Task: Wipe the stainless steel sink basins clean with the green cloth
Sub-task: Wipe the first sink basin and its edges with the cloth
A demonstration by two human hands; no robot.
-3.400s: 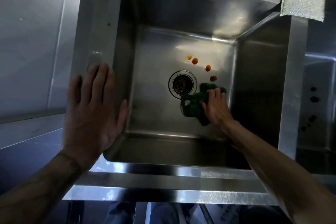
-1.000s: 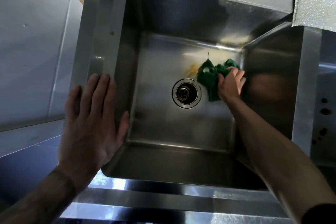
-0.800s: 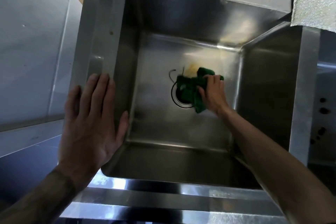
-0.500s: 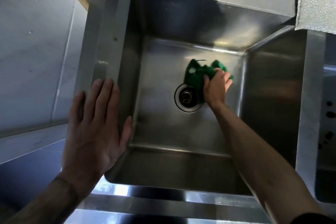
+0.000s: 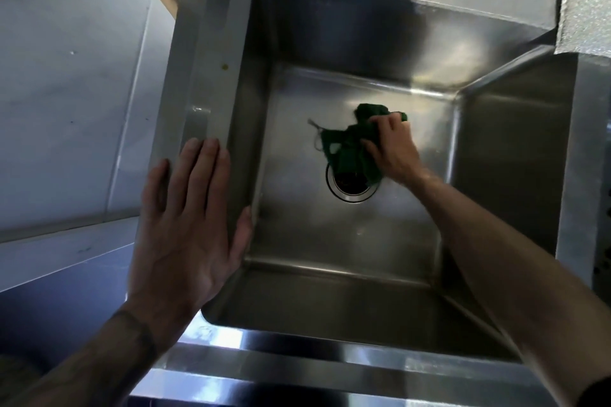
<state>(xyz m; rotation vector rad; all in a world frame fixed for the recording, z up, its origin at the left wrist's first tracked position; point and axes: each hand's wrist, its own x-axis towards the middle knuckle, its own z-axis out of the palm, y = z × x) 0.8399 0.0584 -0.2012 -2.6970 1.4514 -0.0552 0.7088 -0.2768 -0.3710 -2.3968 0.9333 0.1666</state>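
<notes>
A deep stainless steel sink basin (image 5: 330,241) fills the middle of the head view. On its floor my right hand (image 5: 391,150) presses a crumpled green cloth (image 5: 350,145), which lies just above the round drain (image 5: 352,187) and covers its upper edge. A loose thread trails from the cloth to the left. My left hand (image 5: 185,225) lies flat with fingers spread on the sink's left rim (image 5: 195,82), thumb over the inner edge. No orange spots show on the basin floor.
A second basin (image 5: 515,155) adjoins on the right behind a steel divider. A textured silver pad (image 5: 585,26) sits on the rim at the top right. A pale wall (image 5: 66,76) runs along the left; the front rim (image 5: 330,370) is near me.
The orange spots seen beside the drain earlier are gone. Over the last second my right hand swept the cloth back and forth above the drain, and now it has shifted left and down over the drain's edge.
</notes>
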